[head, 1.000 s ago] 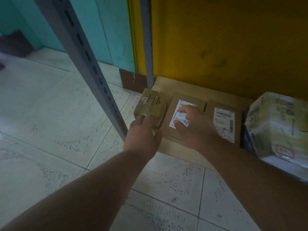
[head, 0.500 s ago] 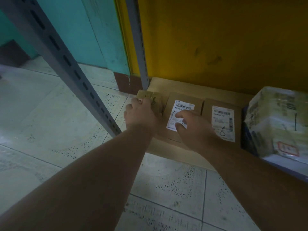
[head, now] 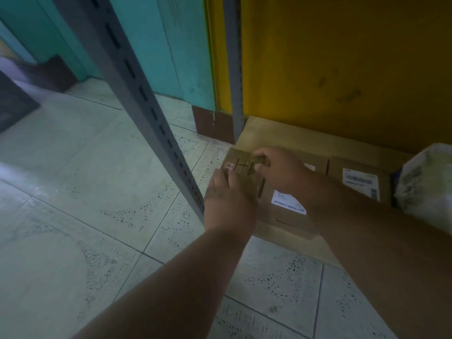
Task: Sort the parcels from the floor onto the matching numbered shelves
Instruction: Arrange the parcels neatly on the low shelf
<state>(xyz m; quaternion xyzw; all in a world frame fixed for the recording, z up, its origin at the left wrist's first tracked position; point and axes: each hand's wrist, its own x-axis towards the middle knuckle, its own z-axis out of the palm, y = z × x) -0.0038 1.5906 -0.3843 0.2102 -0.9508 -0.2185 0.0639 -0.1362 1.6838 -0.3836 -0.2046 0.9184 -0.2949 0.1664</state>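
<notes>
1. Your small parcel is tan brown, with black marker strokes and a red-and-white sticker at its left corner.
2. The box just right of it is plain brown with a white label.
3. The next box to the right is brown too, its white label printed with black barcodes.
4. The far-right parcel is pale, whitish wrap with dark print.
5. The floor is pale green-white tile, speckled black.
6. The upright posts are grey with dark slots.
7. The far wall is yellow; the left wall is teal with a brown skirting.
</notes>
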